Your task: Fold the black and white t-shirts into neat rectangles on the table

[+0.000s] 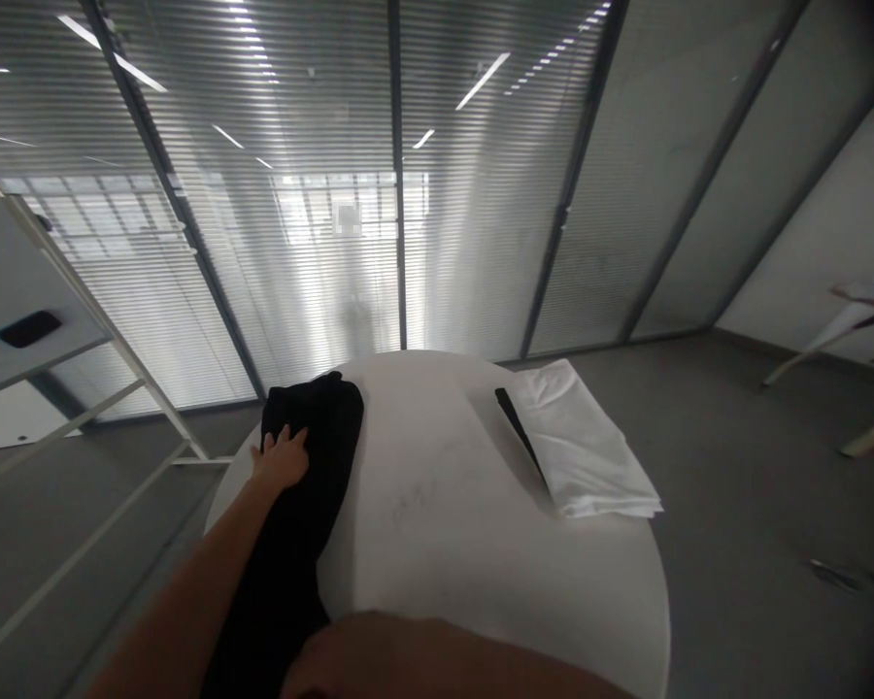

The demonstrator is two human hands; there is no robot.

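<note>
A long black garment [331,437] runs along the left side of the round white table [437,437], toward my body at the bottom of the view. Its exact kind cannot be made out. My left hand [283,460] rests flat on its far part, fingers spread. Across the bottom comes my right forearm, and my right hand [324,665] is beside the near part of the black garment. The fingers of that hand are hidden by the frame edge and blur. On the table's right side lies a folded white cloth [583,447], with a black strip [521,432] showing along its left edge.
A white-framed board stand [80,282] with a dark object on it is at the left. Behind the table runs a glass partition [473,243] with blinds. White furniture with pale legs [808,349] stands on the grey floor at the right.
</note>
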